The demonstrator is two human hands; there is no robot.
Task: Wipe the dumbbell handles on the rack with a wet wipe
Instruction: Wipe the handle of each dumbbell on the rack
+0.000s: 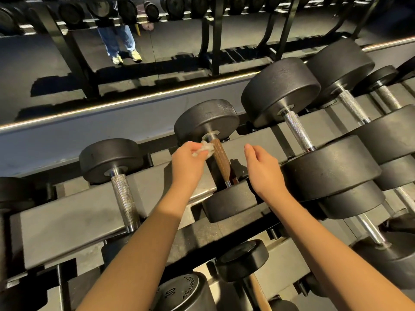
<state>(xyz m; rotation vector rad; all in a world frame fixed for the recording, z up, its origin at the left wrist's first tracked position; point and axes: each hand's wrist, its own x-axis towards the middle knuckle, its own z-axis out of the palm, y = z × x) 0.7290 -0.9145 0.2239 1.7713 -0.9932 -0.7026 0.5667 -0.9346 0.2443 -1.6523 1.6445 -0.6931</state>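
Left hand (187,161) tight around wet wipe (205,149)

free: beside brown handle (221,163) | blocked: dumbbell heads (206,118) at both ends, large dumbbell (332,169) right

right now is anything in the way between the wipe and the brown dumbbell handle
Nothing visible. The left hand pinches the wet wipe right beside the upper end of the brown handle; the right hand hovers apart, to its right.
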